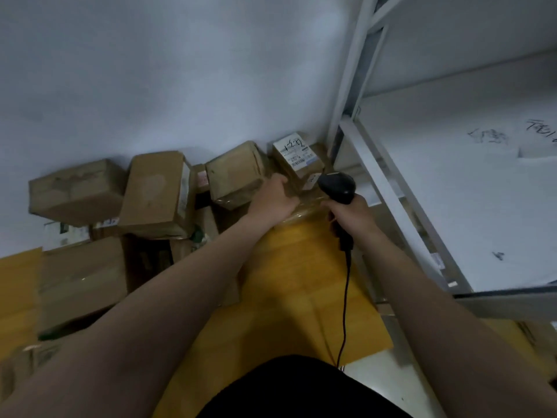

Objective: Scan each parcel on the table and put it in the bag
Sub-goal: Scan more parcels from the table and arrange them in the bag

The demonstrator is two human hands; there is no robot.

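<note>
Left hand [272,197]: laid on a tape-wrapped parcel [307,206], fingers hidden, grip not determinable. Right hand [351,214]: closed round a black corded scanner [337,184]. Yellow desk [301,297], set against a white wall [180,70]; grey shelving [388,188] at right. Brown cardboard parcels [156,191] are heaped at the desk's far edge, labels blurred.
</note>
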